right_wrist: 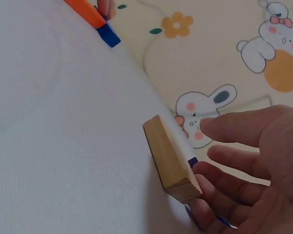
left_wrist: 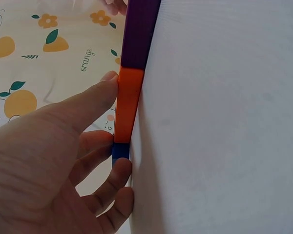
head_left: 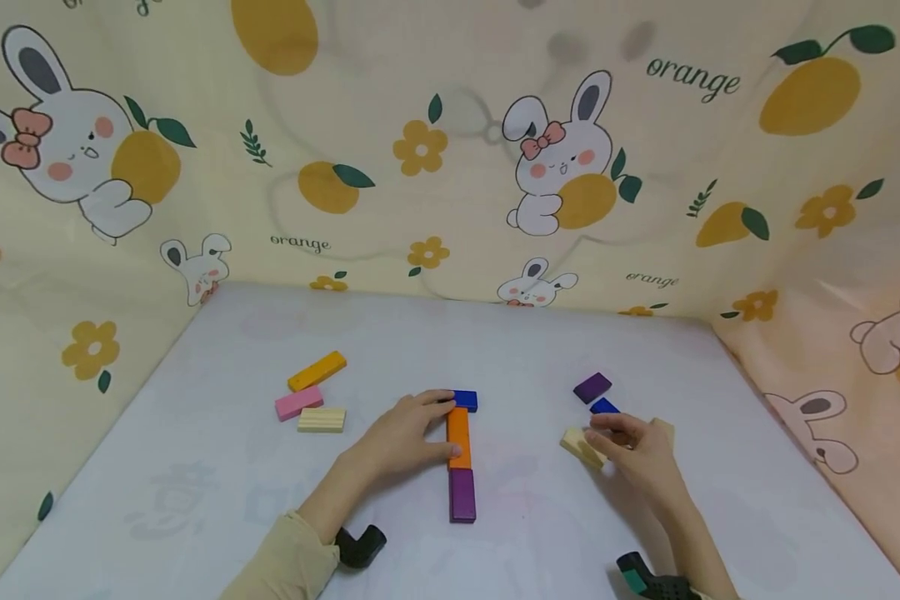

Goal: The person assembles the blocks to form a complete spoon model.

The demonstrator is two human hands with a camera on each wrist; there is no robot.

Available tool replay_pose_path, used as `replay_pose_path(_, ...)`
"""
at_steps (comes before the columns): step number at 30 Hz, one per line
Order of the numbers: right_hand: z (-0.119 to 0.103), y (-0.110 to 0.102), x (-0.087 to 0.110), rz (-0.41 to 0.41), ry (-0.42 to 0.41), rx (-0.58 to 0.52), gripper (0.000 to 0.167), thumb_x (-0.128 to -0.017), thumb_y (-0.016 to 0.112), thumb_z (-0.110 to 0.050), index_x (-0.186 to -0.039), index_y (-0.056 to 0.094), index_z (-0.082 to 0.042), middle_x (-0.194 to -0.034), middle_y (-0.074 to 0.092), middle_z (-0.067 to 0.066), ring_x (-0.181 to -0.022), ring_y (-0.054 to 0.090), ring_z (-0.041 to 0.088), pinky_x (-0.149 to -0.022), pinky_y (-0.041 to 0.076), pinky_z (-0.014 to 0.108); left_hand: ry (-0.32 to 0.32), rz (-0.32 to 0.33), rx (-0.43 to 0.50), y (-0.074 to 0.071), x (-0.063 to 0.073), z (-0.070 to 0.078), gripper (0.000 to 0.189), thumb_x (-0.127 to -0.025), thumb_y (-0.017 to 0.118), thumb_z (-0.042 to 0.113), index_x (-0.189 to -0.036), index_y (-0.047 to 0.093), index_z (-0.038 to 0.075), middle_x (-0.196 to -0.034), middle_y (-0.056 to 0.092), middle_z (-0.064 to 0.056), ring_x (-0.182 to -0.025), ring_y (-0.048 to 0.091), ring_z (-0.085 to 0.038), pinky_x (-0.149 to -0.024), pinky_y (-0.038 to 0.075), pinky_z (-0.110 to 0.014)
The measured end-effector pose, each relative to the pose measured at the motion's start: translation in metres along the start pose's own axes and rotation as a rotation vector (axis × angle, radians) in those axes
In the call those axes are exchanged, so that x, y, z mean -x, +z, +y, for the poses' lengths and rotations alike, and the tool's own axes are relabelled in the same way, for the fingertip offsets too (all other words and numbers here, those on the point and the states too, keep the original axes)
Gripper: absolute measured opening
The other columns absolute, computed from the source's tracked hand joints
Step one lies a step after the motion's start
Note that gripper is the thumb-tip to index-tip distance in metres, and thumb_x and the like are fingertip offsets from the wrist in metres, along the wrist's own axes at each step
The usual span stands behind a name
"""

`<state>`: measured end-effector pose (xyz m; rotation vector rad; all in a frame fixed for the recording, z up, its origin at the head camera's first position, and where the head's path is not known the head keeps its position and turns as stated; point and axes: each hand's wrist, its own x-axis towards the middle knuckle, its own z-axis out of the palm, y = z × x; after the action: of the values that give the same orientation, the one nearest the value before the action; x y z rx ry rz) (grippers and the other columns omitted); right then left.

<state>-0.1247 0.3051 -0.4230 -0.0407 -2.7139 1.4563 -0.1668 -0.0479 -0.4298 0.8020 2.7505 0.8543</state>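
On the white table, a purple block [head_left: 462, 496], an orange block [head_left: 459, 437] and a blue block [head_left: 466, 401] form a line, end to end. My left hand [head_left: 397, 433] touches this line from the left. In the left wrist view its thumb [left_wrist: 105, 90] lies against the orange block's side, with other fingertips by the blue block. To the right, my right hand [head_left: 641, 458] hovers by a plain wooden block [head_left: 583, 447]. The right wrist view shows its fingers spread and loosely bent beside that wooden block [right_wrist: 168, 161]; whether a lower fingertip touches it, I cannot tell.
Beyond the right hand lie a purple block [head_left: 592, 387] and a partly hidden blue block [head_left: 604, 406]; another wooden piece [head_left: 664, 431] shows behind the hand. At left are yellow [head_left: 317, 371], pink [head_left: 299, 403] and ridged wooden [head_left: 321, 420] blocks. A patterned cloth [head_left: 465, 208] borders the table.
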Motion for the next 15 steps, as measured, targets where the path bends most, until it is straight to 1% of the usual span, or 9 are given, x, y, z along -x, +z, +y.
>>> replay_pose_path(6, 0.0020, -0.0002, 0.0013, -0.037, 0.038, 0.004, 0.047, -0.092, 0.071, -0.033, -0.125, 0.062, 0.000, -0.116, 0.064, 0.014, -0.096, 0.059, 0.023, -0.072, 0.054, 0.025, 0.011, 0.002, 0.008, 0.0006, 0.0005, -0.0001, 0.069, -0.090, 0.068, 0.050, -0.146, 0.050, 0.014, -0.153, 0.039, -0.001, -0.138, 0.036, -0.029, -0.109, 0.034, -0.048)
replay_pose_path(11, 0.0047, -0.0025, 0.0007, -0.066, 0.021, -0.018, 0.045, -0.092, 0.071, -0.031, -0.124, 0.063, 0.000, -0.115, 0.065, 0.014, -0.096, 0.060, 0.024, -0.073, 0.055, 0.028, 0.013, 0.001, 0.015, 0.0008, 0.0005, 0.0000, 0.068, -0.090, 0.068, 0.049, -0.146, 0.050, 0.014, -0.153, 0.039, -0.001, -0.137, 0.037, -0.029, -0.108, 0.035, -0.048)
replay_pose_path(15, 0.0074, -0.0083, -0.0009, -0.115, 0.001, -0.039, 0.046, -0.093, 0.070, -0.031, -0.127, 0.061, -0.002, -0.120, 0.064, 0.013, -0.102, 0.060, 0.024, -0.078, 0.053, 0.026, 0.014, 0.002, 0.019, 0.0008, 0.0001, -0.0007, 0.069, -0.090, 0.068, 0.049, -0.146, 0.050, 0.014, -0.153, 0.038, -0.001, -0.137, 0.036, -0.028, -0.108, 0.034, -0.048)
